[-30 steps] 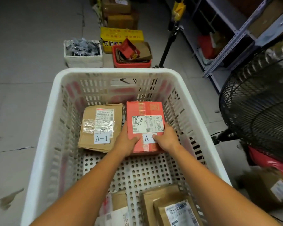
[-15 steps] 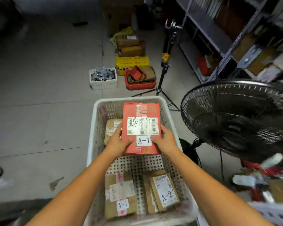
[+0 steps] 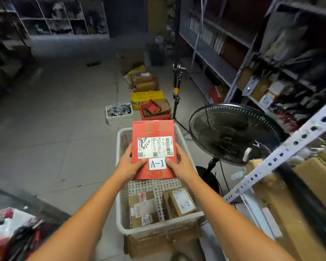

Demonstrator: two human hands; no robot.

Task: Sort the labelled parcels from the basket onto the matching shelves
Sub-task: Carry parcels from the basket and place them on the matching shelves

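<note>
The flat red cardboard parcel labelled A-1 (image 3: 153, 147) is held above the white perforated plastic basket (image 3: 159, 229), its near end clasped by the left hand (image 3: 129, 166) and right hand (image 3: 179, 164). It looks stiff and fairly light; gripping opposite edges should suit its smooth taped faces.

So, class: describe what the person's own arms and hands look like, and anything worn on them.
Both forearms are bare right down to the picture's edge, with no sleeves in view. The left hand and right hand wear no gloves, and no watch, ring or wristband shows.
</note>
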